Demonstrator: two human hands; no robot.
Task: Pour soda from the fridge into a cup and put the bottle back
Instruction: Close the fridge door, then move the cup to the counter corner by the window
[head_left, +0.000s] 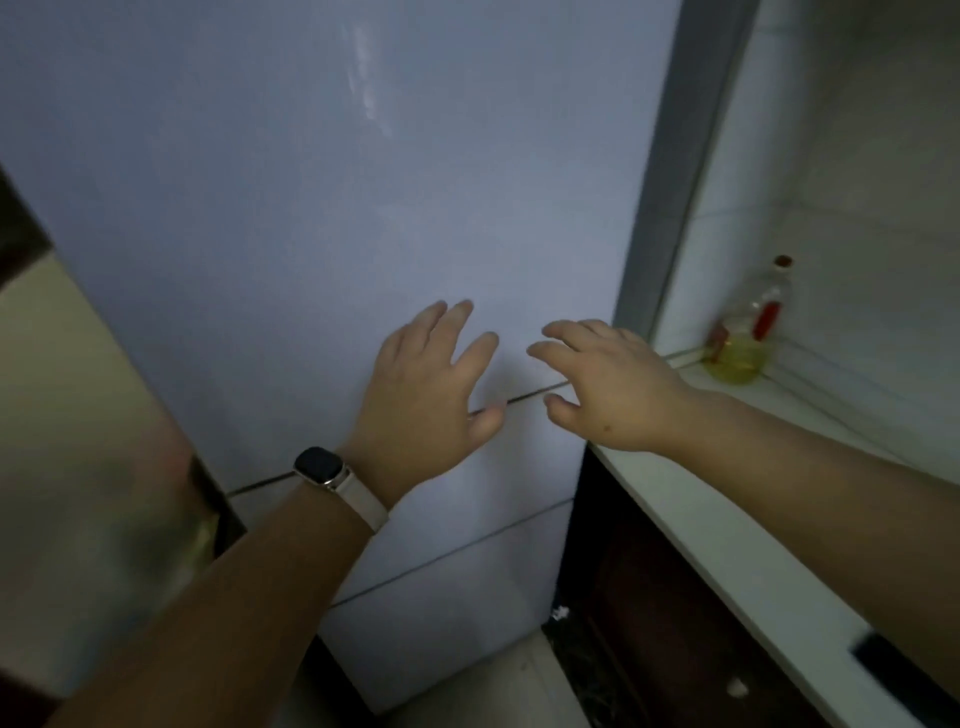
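Directly in front of the person stands a tall fridge (322, 208), pale blue-grey and smooth, filling most of the head view, its doors closed. Both hands are raised before the fridge, near a thin dark seam (535, 392) that runs across its front and splits the upper door from a lower one. Left hand (421, 389), with a dark watch (322, 465) on a pale strap at the wrist, has its fingers straight and spread, holding nothing; whether the palm touches the door cannot be told. Right hand (613, 384) sits just beside it, nearer the fridge's right edge, fingers loosely spread and slightly bent, also holding nothing. A grey strip (675, 171) runs top to bottom along that right edge. No handle shows on the door, so the right edge or the seam is probably where a grip must be found, and the right hand is the nearer one to that edge. The soda bottle and the cup are not in view; the soda is presumably still inside the fridge, behind the upper door, so the task seems barely begun. Right of the fridge, a white surface (727, 519) runs along a tiled wall and carries a clear bottle (748, 332) of yellowish liquid with a red cap, standing upright.
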